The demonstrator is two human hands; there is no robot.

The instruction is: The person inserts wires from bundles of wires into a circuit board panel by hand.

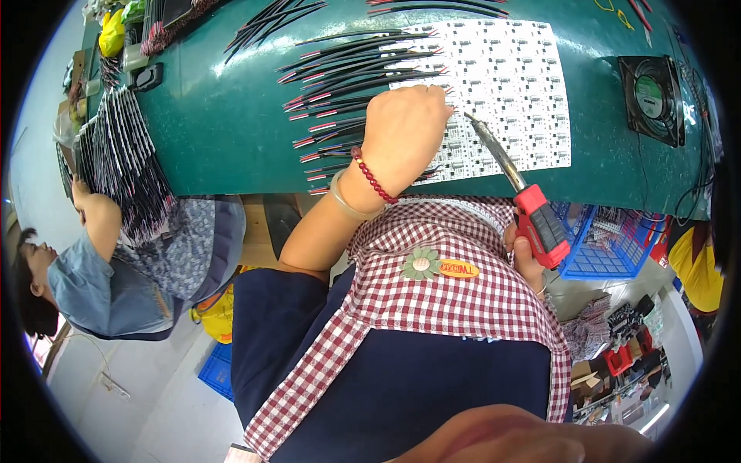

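Closely, a person in a red-and-white checked apron [432,297] works at a green tabletop [216,139], the right hand [527,258] wrapped around the red-and-black handle of a soldering iron [532,199]. The iron slants up and to the left, its metal tip over the white sheet of printed circuit boards [529,100], just beside the fingertips of the left hand [405,127]. That hand, a dark red beaded bracelet [373,179] at its wrist, is curled over the sheet's left part; whether its fingers pinch a wire cannot be told from this angle. Black cables [332,69] with red and white wire ends lie side by side in a column, their right ends resting on the sheet, some running beneath the left hand. A square black cooling fan [652,100] stands to the right of the boards, near the table's far right. Below the table's edge sits a blue plastic basket [610,243]. At left, a co-worker [108,266] in a blue top is beside a thick bundle of cables [127,162] draped over the edge.
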